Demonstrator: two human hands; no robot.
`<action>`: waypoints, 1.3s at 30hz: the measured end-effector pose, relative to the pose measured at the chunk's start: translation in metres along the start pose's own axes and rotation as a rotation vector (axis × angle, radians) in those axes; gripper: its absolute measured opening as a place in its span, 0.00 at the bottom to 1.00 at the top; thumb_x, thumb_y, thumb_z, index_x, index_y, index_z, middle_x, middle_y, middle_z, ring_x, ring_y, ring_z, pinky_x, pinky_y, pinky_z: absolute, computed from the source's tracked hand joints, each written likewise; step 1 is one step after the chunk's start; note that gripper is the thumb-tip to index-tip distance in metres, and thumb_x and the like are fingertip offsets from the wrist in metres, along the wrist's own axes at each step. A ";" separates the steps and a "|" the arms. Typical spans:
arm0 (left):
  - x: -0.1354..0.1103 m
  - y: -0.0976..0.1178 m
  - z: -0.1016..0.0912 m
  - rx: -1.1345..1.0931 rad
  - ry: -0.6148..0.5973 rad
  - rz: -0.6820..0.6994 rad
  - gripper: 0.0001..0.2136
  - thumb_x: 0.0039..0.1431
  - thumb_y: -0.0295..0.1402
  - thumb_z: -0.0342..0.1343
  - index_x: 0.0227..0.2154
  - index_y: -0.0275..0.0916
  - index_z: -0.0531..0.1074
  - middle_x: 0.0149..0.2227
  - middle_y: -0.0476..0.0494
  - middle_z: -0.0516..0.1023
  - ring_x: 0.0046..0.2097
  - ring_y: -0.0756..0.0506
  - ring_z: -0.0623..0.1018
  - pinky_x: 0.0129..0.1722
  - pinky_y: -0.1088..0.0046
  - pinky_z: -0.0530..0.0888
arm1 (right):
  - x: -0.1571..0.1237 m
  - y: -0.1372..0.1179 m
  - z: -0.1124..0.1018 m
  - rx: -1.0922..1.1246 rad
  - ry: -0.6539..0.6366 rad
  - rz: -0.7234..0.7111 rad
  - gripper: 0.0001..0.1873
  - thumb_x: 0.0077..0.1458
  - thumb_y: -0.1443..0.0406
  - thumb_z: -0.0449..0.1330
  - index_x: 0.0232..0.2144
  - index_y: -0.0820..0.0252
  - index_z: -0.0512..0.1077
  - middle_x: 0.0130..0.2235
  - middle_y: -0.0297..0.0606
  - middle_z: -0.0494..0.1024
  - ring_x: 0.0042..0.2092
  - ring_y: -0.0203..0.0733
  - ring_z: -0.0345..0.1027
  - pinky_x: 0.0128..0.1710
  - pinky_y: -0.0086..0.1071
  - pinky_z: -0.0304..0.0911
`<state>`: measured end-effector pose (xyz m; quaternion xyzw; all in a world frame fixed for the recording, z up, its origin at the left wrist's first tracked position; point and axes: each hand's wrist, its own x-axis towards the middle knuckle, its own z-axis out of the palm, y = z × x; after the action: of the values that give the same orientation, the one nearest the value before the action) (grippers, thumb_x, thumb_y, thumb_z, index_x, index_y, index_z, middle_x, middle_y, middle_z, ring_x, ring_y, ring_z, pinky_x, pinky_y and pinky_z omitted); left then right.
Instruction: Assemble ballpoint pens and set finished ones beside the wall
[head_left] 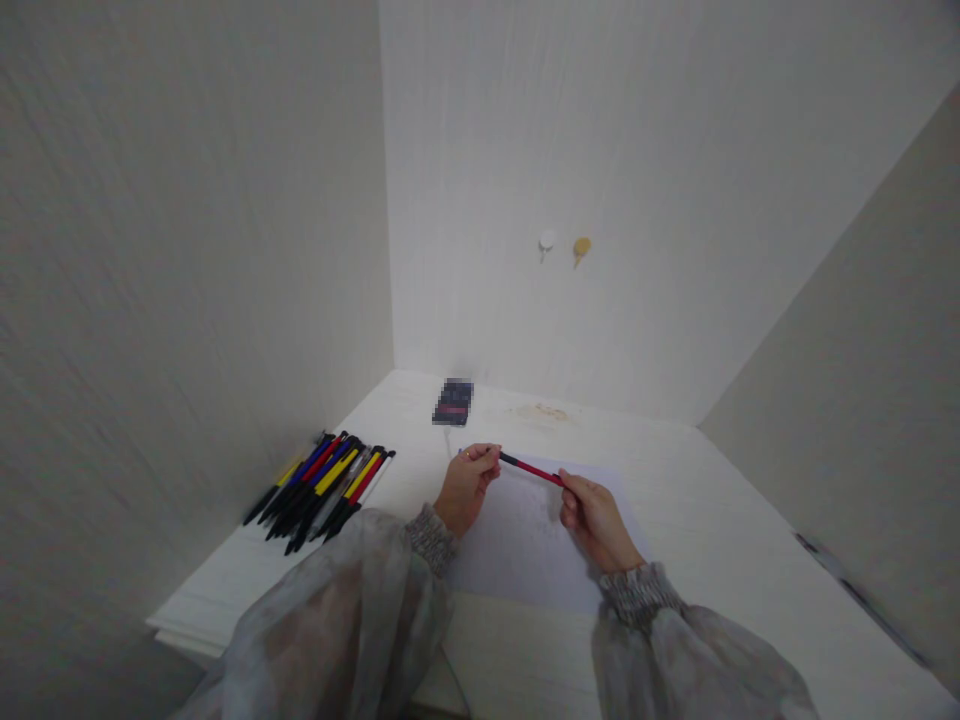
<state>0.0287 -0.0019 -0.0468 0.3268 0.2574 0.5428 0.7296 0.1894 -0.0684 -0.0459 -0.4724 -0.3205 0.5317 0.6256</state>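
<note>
Left hand: fingers curled, thumb and fingertips pinched on the black end of the pen. Right hand: fingers curled, closed on the opposite, red end of the same pen

Pen: red barrel with a black tip section, held between the two hands, clear of the surface, nearly level with the left end slightly farther from the person. It sits above the far edge of the paper

Paper: white sheet lying flat on the table, near the middle of the near edge, directly under both hands. Faint marks show on it; their content cannot be read

Pen pile: a group of pens with black, yellow, red and blue barrels, laid roughly parallel along the left edge of the table, well apart from the left hand and touching one another

Dark object: small, blurred, flat on the table near the far left corner, beyond the left hand; its kind cannot be told

Stain: brownish patch on the table at the far edge, beside the dark object

Hooks: two small fittings, one white and one tan, side by side on the far wall

Sleeves: grey, sheer, with gathered cuffs at both wrists
</note>
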 end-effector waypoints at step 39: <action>0.006 -0.009 -0.014 0.059 0.208 -0.204 0.05 0.42 0.21 0.56 0.25 0.33 0.69 0.22 0.50 0.69 0.20 0.57 0.67 0.20 0.82 0.64 | 0.012 -0.031 -0.047 0.536 0.021 -0.273 0.07 0.40 0.63 0.51 0.17 0.61 0.64 0.16 0.25 0.56 0.12 0.23 0.41 0.09 0.22 0.40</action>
<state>0.0255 0.0050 -0.0627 0.2622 0.3792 0.4890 0.7405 0.2462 -0.0685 -0.0344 -0.2485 -0.2226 0.5033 0.7971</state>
